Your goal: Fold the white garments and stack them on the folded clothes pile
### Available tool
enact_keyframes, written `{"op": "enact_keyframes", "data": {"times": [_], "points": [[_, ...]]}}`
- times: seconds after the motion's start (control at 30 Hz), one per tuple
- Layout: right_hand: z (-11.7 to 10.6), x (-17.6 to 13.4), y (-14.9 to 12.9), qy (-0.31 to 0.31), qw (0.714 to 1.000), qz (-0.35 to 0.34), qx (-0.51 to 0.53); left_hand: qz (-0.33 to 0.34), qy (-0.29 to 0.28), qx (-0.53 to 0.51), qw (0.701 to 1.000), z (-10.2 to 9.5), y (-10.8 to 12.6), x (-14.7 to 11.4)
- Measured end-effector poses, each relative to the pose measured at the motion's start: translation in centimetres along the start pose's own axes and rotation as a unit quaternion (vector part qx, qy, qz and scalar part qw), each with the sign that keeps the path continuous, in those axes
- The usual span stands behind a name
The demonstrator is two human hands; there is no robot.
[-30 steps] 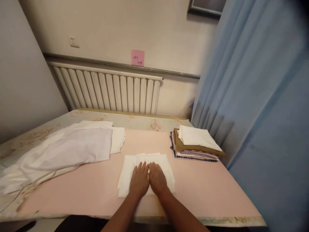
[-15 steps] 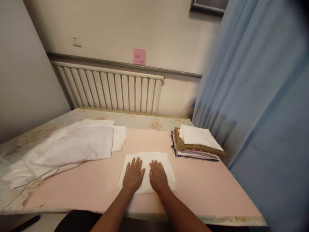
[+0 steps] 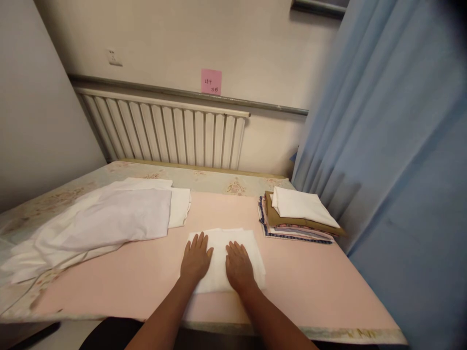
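Observation:
A folded white cloth (image 3: 219,267) lies flat on the pink sheet (image 3: 146,282) in front of me. My left hand (image 3: 196,256) rests palm down on its left part, fingers stretched out. On the right part of the same cloth, my right hand (image 3: 239,265) also lies flat, its fingers extended. Bare cloth shows between the two hands. Neither hand grips anything.
Loose white fabric (image 3: 120,214) is spread at the left. A stack of folded cloths (image 3: 302,218) in several colours sits at the right, beside the blue curtain (image 3: 365,146). Behind the table stand a radiator (image 3: 164,129) and the wall.
My left hand has slid left and slightly away from me over the white cloth, widening the gap between the hands. My right hand stays in place.

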State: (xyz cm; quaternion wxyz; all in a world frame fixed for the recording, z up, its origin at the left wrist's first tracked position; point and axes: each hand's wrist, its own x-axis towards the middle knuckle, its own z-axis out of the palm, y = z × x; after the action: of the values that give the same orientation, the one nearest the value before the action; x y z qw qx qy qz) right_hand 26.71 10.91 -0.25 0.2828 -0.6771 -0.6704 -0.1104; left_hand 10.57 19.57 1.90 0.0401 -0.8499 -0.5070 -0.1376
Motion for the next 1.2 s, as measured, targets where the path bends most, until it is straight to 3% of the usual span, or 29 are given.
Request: {"op": "enact_keyframes", "data": {"times": [1.2], "points": [[-0.39,0.15,-0.24,0.001,1.0,0.006,0.018,-0.001,0.023,-0.004,1.0,-0.05,0.02,-0.05]]}}
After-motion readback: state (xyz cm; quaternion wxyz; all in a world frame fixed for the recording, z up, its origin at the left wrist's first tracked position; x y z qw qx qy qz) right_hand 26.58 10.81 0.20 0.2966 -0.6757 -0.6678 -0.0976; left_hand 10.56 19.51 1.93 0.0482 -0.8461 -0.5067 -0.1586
